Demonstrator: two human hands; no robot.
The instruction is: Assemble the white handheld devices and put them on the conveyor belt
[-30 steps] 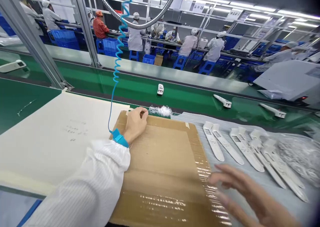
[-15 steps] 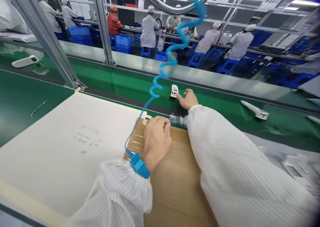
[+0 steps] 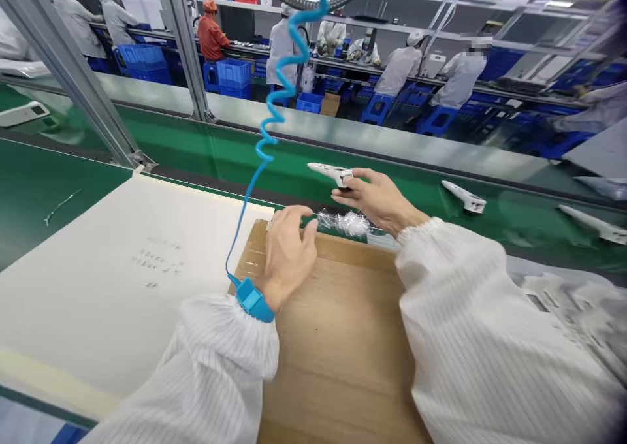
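Observation:
My right hand (image 3: 375,199) grips a white handheld device (image 3: 327,172) by its wide end, over the green belt (image 3: 235,150). The device's slim end points left. My left hand (image 3: 291,245) is over the top edge of a brown cardboard sheet (image 3: 337,339), thumb and fingers apart, with nothing seen between them. A blue wrist strap (image 3: 252,298) with a coiled blue cord (image 3: 274,114) is on my left wrist. Crumpled clear plastic (image 3: 350,222) lies between my hands at the belt's near edge.
More white devices (image 3: 464,197) lie on the belt to the right, and one (image 3: 24,113) at the far left. A white sheet with handwriting (image 3: 122,287) covers the left of the bench. A metal post (image 3: 73,65) rises behind it. Co-workers (image 3: 288,52) sit at benches beyond.
My right hand has closed on the device, which has turned so its slim end points left. My left hand's fingers have spread apart. The view has shifted, so the scene sits further left.

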